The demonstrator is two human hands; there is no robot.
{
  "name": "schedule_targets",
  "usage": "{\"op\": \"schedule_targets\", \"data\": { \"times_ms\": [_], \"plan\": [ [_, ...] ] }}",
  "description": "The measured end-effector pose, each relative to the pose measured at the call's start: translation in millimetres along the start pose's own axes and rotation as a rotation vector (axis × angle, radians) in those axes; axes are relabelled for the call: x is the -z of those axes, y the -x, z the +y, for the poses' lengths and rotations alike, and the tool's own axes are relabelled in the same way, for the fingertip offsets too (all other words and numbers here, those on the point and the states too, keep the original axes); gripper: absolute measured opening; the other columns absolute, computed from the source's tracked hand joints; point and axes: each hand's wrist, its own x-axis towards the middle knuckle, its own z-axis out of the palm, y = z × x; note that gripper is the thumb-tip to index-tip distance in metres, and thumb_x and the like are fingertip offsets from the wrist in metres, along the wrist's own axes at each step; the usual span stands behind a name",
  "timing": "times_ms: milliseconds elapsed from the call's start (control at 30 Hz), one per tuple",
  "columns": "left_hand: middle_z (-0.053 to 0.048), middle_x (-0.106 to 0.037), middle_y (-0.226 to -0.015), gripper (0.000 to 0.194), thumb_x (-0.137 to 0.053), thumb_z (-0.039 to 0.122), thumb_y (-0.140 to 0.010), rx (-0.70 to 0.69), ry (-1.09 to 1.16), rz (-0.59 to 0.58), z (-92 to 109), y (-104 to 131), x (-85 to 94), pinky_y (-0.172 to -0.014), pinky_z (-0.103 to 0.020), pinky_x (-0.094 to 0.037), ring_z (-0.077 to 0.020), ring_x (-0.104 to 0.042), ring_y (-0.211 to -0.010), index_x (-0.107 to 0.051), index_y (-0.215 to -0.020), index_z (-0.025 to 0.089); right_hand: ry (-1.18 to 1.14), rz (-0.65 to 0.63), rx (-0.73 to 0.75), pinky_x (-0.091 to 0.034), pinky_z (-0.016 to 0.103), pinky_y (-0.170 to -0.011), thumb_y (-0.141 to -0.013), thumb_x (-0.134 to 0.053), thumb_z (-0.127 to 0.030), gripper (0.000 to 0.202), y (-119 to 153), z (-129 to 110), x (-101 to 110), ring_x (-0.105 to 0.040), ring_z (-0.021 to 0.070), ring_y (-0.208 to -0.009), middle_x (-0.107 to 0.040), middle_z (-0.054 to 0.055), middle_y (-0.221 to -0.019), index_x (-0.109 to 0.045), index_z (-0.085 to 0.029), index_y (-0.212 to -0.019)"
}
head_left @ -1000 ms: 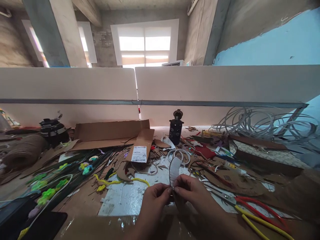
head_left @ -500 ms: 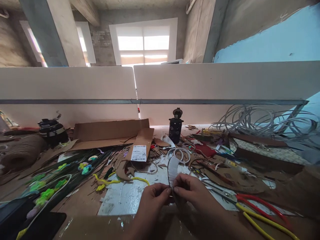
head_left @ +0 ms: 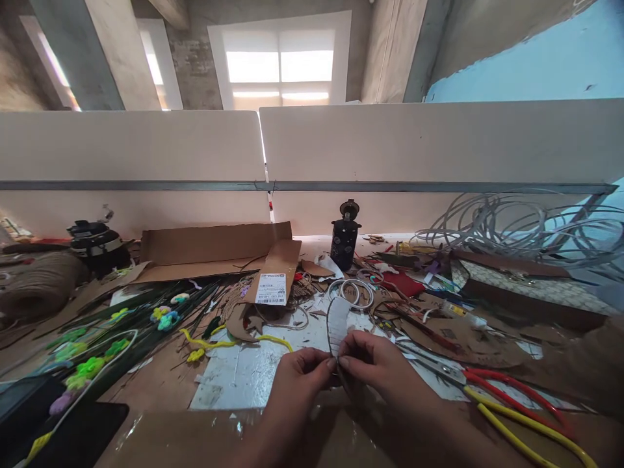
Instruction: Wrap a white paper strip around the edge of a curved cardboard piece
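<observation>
two hands register in my remote view. i find the left hand (head_left: 302, 383) and right hand (head_left: 377, 364) both pinching, thumbs against forefingers, at the lower part of a curved ribbed strip (head_left: 338, 320). its pale face stands upright above the fingertips, dark edge at left. beyond it lie white rings (head_left: 372, 296); red-handled shears (head_left: 453, 374) lie right of the right hand.

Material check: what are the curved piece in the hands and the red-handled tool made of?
The curved piece looks like matte paper or cardboard: pale, ribbed face. The red-handled tool seems metal, its grey head shining; its glossy red handles, probably plastic.
</observation>
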Motion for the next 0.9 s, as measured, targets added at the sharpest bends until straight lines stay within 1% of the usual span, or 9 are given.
{"op": "schedule_targets", "data": {
  "times_ms": [167,333,500,600,700,800,900],
  "plan": [
    [-0.009,-0.071,-0.066,0.021,-0.081,0.032,-0.068,0.006,0.01,0.015,4.4,4.8,-2.9,-0.058,-0.026,-0.045,-0.017,-0.061,-0.06,-0.08,-0.075,0.012,0.012,0.008,-0.005,-0.039,0.025,-0.059,-0.075,-0.062,-0.024,0.007,0.2,0.1,-0.7,-0.053,0.0148,-0.067,-0.058,-0.001,-0.068,-0.06,-0.018,-0.074],
    [-0.008,-0.071,-0.065,0.02,-0.079,0.031,-0.068,-0.031,-0.016,0.009,4.2,1.9,-1.3,-0.058,-0.025,-0.044,-0.0169,-0.061,-0.061,-0.079,-0.073,0.011,0.025,0.021,0.017,-0.04,0.025,-0.061,-0.075,-0.062,-0.023,0.006,-1.5,2.3,-1.1,-0.054,0.0154,-0.068,-0.059,-0.001,-0.069,-0.06,-0.018,-0.074],
    [-0.007,-0.07,-0.064,0.02,-0.082,0.033,-0.065,0.025,-0.014,0.002,-0.1,-4.2,1.8,-0.057,-0.025,-0.043,-0.0185,-0.062,-0.062,-0.076,-0.068,0.014,0.032,0.003,0.01,-0.041,0.025,-0.062,-0.073,-0.061,-0.02,0.003,-6.1,4.9,-0.3,-0.055,0.0157,-0.068,-0.06,-0.001,-0.068,-0.061,-0.018,-0.074],
    [-0.007,-0.071,-0.066,0.018,-0.079,0.032,-0.068,-0.029,-0.062,0.006,3.5,-3.7,2.7,-0.059,-0.025,-0.043,-0.0181,-0.061,-0.063,-0.077,-0.068,0.014,0.049,-0.008,0.011,-0.041,0.025,-0.062,-0.072,-0.062,-0.021,0.004,-9.7,2.5,1.1,-0.056,0.0161,-0.069,-0.061,0.0,-0.069,-0.062,-0.017,-0.074],
    [-0.007,-0.069,-0.062,0.02,-0.075,0.033,-0.07,-0.081,-0.125,0.006,7.4,-3.1,4.3,-0.061,-0.026,-0.041,-0.0174,-0.059,-0.061,-0.077,-0.066,0.014,0.061,-0.036,0.002,-0.041,0.025,-0.061,-0.072,-0.063,-0.023,0.006,-12.6,-3.3,1.8,-0.055,0.0154,-0.066,-0.061,-0.001,-0.068,-0.062,-0.017,-0.074],
    [-0.006,-0.068,-0.06,0.021,-0.075,0.034,-0.07,-0.08,-0.118,0.005,7.3,-4.4,6.2,-0.06,-0.027,-0.04,-0.017,-0.057,-0.059,-0.077,-0.064,0.013,0.054,-0.058,-0.001,-0.04,0.025,-0.058,-0.071,-0.063,-0.026,0.009,-15.0,-5.9,1.3,-0.054,0.015,-0.063,-0.059,-0.001,-0.067,-0.062,-0.017,-0.074],
    [-0.007,-0.07,-0.064,0.021,-0.074,0.034,-0.071,-0.075,-0.086,0.002,6.2,-5.3,7.0,-0.062,-0.027,-0.041,-0.0175,-0.058,-0.061,-0.078,-0.068,0.013,0.009,-0.057,0.014,-0.041,0.025,-0.058,-0.072,-0.065,-0.027,0.012,-17.0,-1.6,0.9,-0.054,0.0151,-0.064,-0.059,-0.001,-0.067,-0.061,-0.017,-0.074]
  ]
}}
